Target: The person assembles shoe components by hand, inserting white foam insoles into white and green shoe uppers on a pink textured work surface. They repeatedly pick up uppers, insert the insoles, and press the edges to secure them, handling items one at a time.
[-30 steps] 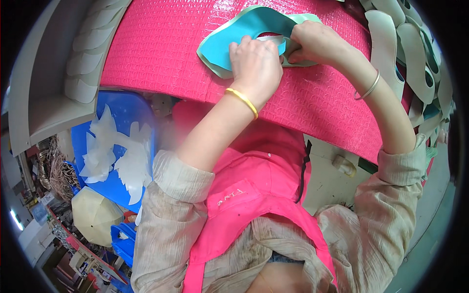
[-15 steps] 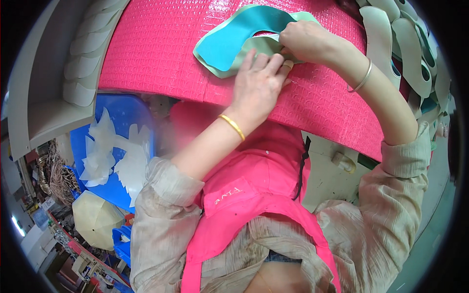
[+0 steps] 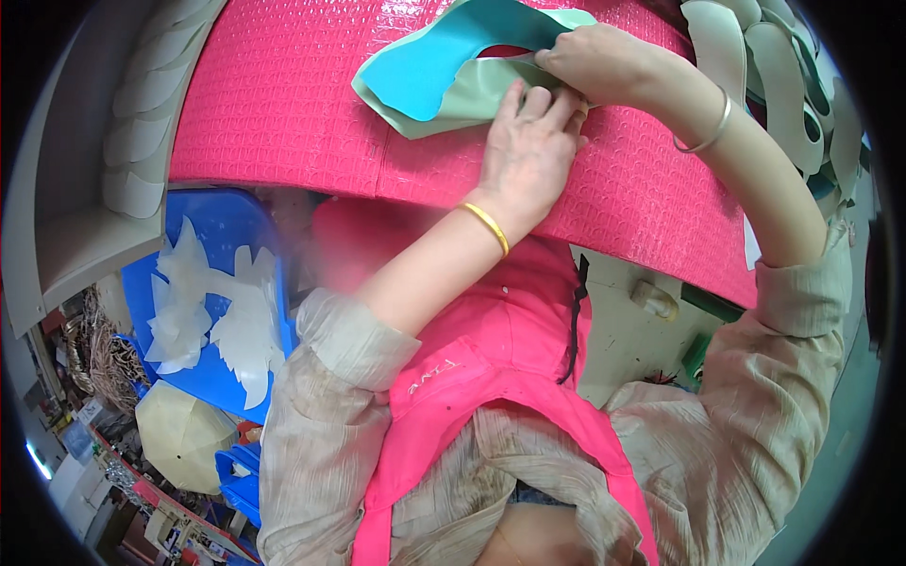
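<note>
A curved, U-shaped shoe upper piece [image 3: 429, 118], pale green with a turquoise layer on its inner face, lies at the far side of the pink-covered work surface [image 3: 293, 113]. At its right end my right hand [image 3: 590, 64] is closed in a pinch on the edge; its fingertips are partly hidden. Just below and to the left, my left hand [image 3: 528, 160] rests on the near edge of the same piece. Its fingers reach forward, somewhat apart, pressing on the pale green part. Whether a small tool or thread is between the hands cannot be seen.
More pale shoe pieces [image 3: 779, 85] are heaped at the far right. A grey shelf or bin [image 3: 94, 250] on the left holds a row of overlapping white pieces [image 3: 132, 193]. Below it, a blue tub [image 3: 236, 212] contains white cut sheets [image 3: 247, 330]. A cream umbrella-like dome [image 3: 184, 439] stands lower left.
The shoe piece has shifted slightly left and away in the picture. My left hand has moved right, closer to my right hand, which keeps its pinch on the edge.
</note>
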A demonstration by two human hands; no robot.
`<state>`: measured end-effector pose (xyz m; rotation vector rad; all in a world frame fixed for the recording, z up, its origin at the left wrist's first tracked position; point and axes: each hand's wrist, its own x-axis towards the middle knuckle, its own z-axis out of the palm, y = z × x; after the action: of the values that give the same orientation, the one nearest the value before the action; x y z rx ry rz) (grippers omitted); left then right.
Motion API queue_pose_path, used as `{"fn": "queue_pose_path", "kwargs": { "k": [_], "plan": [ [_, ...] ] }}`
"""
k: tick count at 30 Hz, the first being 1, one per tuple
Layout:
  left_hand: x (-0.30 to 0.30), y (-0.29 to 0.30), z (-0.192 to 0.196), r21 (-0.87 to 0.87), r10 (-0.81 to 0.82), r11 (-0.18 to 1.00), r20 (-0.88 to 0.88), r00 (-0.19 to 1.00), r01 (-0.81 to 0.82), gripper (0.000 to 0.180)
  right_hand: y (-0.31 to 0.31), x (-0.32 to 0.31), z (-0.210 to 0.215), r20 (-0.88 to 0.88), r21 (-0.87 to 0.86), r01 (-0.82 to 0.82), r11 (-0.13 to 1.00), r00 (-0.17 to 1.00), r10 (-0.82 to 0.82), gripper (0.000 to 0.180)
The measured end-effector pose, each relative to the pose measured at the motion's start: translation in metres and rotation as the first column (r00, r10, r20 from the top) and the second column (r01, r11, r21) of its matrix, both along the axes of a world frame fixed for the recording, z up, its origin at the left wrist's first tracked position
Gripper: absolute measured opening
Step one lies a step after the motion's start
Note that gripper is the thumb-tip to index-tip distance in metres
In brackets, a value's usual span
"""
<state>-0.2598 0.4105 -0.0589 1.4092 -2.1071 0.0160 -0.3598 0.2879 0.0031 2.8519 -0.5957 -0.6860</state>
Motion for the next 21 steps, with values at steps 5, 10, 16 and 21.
{"fn": "queue_pose_path", "kwargs": {
  "k": [5, 10, 16, 21],
  "plan": [
    [-0.01, -0.004, -0.006, 0.024, 0.0, 1.0, -0.102, 0.995, 0.003, 0.032, -0.001, -0.014, -0.006, 0.006, -0.065, 0.003, 0.998, 1.0, -0.003, 0.022],
    [-0.028, -0.018, -0.006, -0.174, 0.107, 0.981, 0.126, 0.986, -0.084, 0.021, 0.019, -0.021, 0.011, 0.395, 0.023, 0.057, 0.998, 0.917, -0.061, 0.02],
    [-0.043, -0.016, 0.002, -0.044, 0.05, 0.998, 0.262, 0.964, -0.04, 0.01, 0.028, -0.014, 0.036, 0.058, -0.148, -0.07, 0.987, 0.995, 0.079, 0.031],
    [-0.037, -0.019, 0.007, -0.156, 0.038, 0.988, 0.279, 0.96, 0.006, 0.011, 0.008, -0.007, 0.053, -0.472, -0.17, 0.143, 0.975, 0.857, -0.208, 0.037]
  ]
}}
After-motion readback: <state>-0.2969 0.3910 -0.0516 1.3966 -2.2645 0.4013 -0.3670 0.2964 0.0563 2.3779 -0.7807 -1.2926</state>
